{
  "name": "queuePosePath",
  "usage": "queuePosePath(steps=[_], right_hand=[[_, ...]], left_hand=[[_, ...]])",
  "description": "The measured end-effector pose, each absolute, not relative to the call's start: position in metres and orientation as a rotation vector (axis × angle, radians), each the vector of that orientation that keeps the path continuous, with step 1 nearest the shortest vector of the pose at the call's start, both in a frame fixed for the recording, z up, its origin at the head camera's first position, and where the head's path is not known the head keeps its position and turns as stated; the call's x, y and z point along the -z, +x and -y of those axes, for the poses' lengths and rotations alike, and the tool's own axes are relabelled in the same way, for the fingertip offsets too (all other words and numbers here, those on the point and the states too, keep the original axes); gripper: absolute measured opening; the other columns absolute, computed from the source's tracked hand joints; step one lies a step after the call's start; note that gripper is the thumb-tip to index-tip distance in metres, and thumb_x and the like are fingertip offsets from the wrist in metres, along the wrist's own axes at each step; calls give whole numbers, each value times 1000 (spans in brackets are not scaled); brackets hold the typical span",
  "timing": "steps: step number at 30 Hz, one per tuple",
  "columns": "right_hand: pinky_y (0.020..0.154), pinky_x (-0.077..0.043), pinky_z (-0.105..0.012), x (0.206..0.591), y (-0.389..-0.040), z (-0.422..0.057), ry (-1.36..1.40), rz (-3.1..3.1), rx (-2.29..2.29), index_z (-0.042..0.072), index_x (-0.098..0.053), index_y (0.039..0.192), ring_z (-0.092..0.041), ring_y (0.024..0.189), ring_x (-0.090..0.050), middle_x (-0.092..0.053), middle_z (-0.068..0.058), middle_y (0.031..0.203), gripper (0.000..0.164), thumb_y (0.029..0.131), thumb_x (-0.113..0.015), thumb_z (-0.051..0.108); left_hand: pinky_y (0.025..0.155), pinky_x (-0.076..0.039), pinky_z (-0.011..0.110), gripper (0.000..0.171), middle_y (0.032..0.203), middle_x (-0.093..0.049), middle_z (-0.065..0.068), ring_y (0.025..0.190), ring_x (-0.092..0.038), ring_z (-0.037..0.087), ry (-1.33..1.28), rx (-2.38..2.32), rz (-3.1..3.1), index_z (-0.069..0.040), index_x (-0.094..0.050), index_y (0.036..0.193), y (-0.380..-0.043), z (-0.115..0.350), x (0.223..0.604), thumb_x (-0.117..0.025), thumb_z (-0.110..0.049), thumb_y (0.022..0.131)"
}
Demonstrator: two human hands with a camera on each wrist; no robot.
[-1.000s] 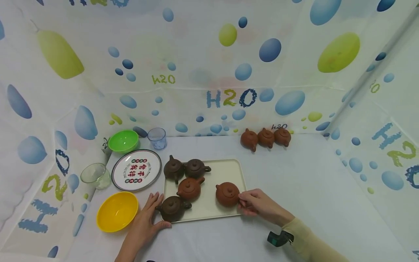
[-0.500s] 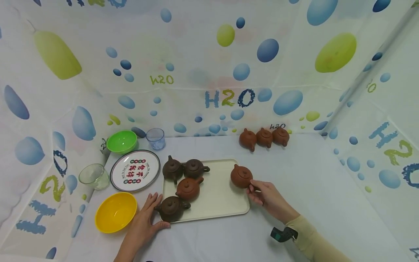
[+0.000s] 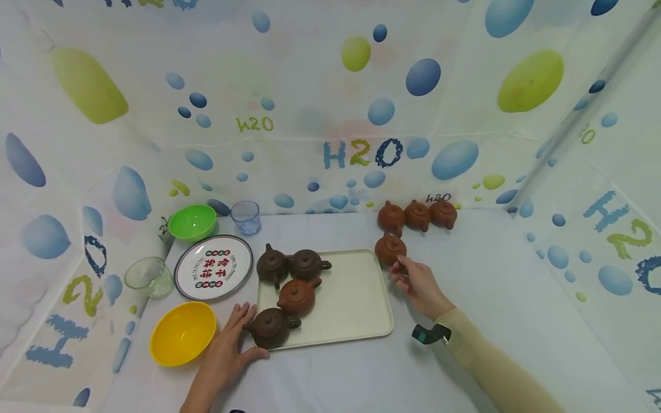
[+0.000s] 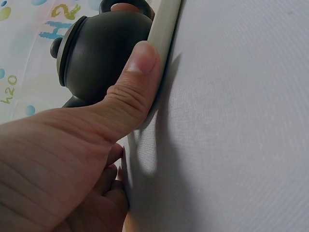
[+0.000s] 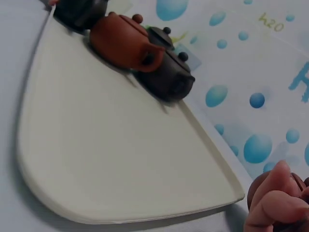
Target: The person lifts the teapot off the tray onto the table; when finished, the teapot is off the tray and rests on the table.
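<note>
Fingers of the right hand (image 3: pixel 423 288) pinch the handle side of a round reddish-brown clay teapot (image 3: pixel 390 249), now just past the far right corner of a cream rectangular tray (image 3: pixel 351 298). One second ago that teapot was over the right part of the tray, and half a second ago near its right edge; now it is just in front of three matching clay teapots (image 3: pixel 417 215) lined up at the far edge of the white tabletop (image 3: pixel 475 275). Whether it touches the tabletop or the nearest of them cannot be told.

The left hand (image 3: pixel 229 347) has stayed at the tray's near left corner, fingers extended by the left edge, thumb on the near edge. On the tray's left half, three dark brown clay teapots (image 3: pixel 270 328) and one orange-brown clay teapot (image 3: pixel 296 297) keep their places.

On the white drop-printed backdrop (image 3: pixel 289 155), "H2O" reads large in blue, green and navy, with "h2O" smaller elsewhere. Toward the tabletop's left edge, a round white plate with a dark rim (image 3: pixel 237 265) carries large red Chinese characters, rows of small characters in coloured circles, and curved lettering too small to read. Before it is a round yellow bowl (image 3: pixel 183 334); behind it, a round green bowl (image 3: pixel 192 223).
</note>
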State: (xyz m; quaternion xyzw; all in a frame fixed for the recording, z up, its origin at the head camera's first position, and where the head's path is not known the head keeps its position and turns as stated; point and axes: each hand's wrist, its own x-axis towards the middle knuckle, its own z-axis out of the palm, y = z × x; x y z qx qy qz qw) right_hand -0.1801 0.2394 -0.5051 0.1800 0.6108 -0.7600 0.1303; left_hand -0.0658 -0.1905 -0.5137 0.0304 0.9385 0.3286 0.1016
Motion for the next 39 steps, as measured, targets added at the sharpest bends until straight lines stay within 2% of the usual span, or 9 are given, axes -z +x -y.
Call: queuePosePath(steps=[4,8,16,20,30,39], right_hand=[[48,-32,-13,508,-189,-239,565,-1763,2219,10,-62,102,-5,70,-52,-60,2,95,30,115,-47,32],[45,-30,-13,509,-196,-237,594,-1753,2228,11,-63,102,-3,64,-51,-63,3,96,31,115,-48,34],[49,-33,-15,505,-204,-230,527,-1903,2037,5,-68,124,-5,60,-48,-69,-3,114,42,112,-54,44],[51,-34,-14,506,-205,-230,492,-1935,1986,3,-67,130,-4,63,-49,-70,-6,121,50,110,-57,48],[54,-40,-13,510,-204,-236,499,-1961,1925,7,-68,128,-6,76,-61,-76,2,107,51,108,-58,53],[52,-41,-13,512,-199,-238,561,-1991,1919,8,-67,128,-7,76,-62,-76,0,110,53,107,-58,56]], left_hand=[[127,-30,68,108,173,-34,23,163,-23,51,89,-969,-2770,-9,-44,163,-65,189,513,-96,-41,74],[128,-29,68,108,174,-34,23,163,-23,51,88,-956,-2779,-9,-44,164,-66,189,511,-96,-40,74],[129,-27,68,107,174,-32,23,163,-21,51,82,-963,-2766,-8,-43,164,-67,190,509,-95,-39,76],[128,-28,69,106,173,-34,24,162,-23,52,98,-965,-2784,-7,-44,163,-66,190,509,-95,-40,76],[128,-28,68,107,174,-32,24,163,-22,51,93,-979,-2765,-8,-43,164,-65,190,511,-95,-39,76],[128,-27,70,106,173,-34,24,162,-23,52,111,-989,-2771,-7,-44,163,-65,190,513,-95,-39,77]])
